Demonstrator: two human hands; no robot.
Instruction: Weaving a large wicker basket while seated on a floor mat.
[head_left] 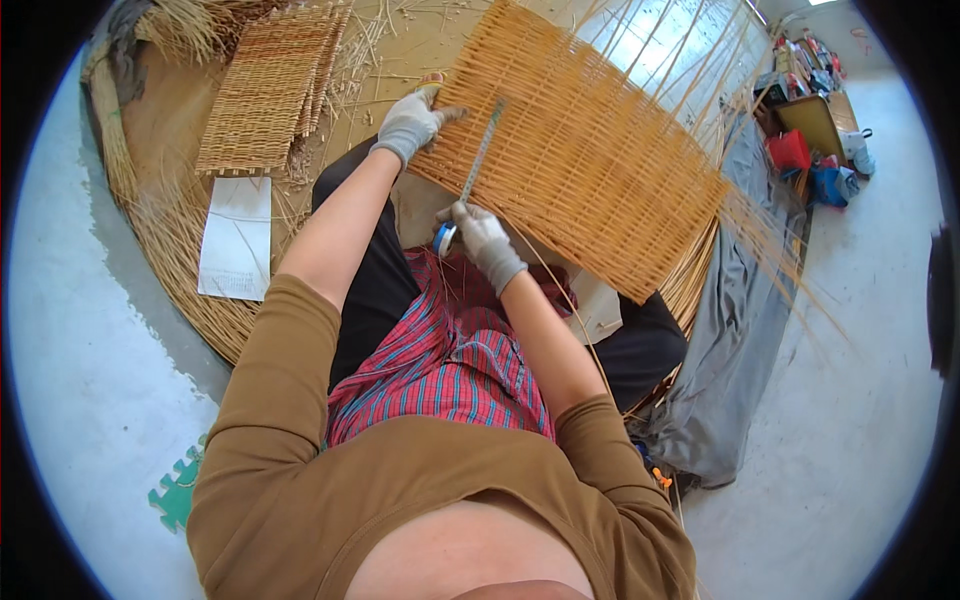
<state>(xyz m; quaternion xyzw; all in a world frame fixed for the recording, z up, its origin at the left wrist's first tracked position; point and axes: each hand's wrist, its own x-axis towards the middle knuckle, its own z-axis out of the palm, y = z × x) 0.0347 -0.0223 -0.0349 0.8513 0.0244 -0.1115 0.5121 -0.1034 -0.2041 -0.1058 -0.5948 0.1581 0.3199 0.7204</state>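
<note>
A large woven wicker panel lies tilted across my lap, with loose stakes sticking out at its far and right edges. My left hand, in a grey glove, presses on the panel's upper left corner. My right hand, also gloved, grips the blue case of a tape measure at the panel's near edge. The metal tape blade runs from the case up across the weave toward my left hand. A red plaid cloth covers my lap.
A stack of smaller woven panels lies at the far left on a round mat, with a white sheet of paper beside it. Grey fabric is heaped at my right. Boxes and bags stand at the far right.
</note>
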